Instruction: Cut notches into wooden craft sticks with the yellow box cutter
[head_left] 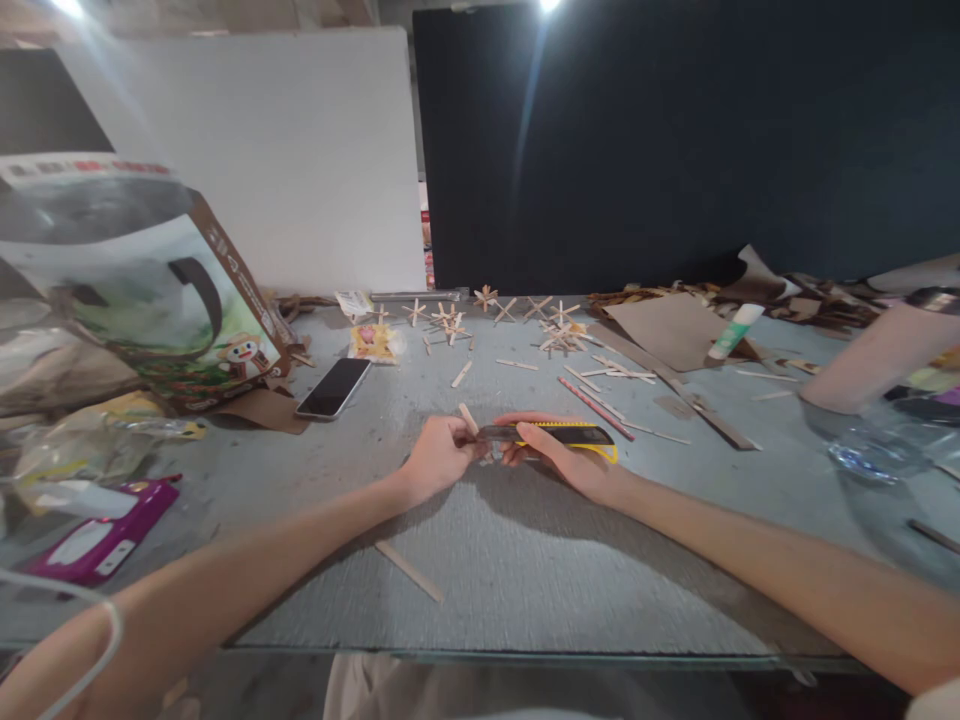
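White cable (116, 632), nearest the camera, curved across the left forearm (262, 557) at the lower left, and beyond it a printed plastic bag (150, 290) bore a cartoon mascot (245, 352) and lettering too blurred to read. Further right, over the middle of the tabletop (540, 600), the left hand (439, 455) had its fingers pinched on a wooden craft stick (468, 418), seemingly light, stiff and apt to split, best held low and clear of the blade, while the right hand (566, 463) had its fingers closed around a yellow-and-black utility knife (577, 436), probably light and rigid, best gripped along its handle. Past both, the green-and-white glue stick (735, 332) carried print that could not be made out.
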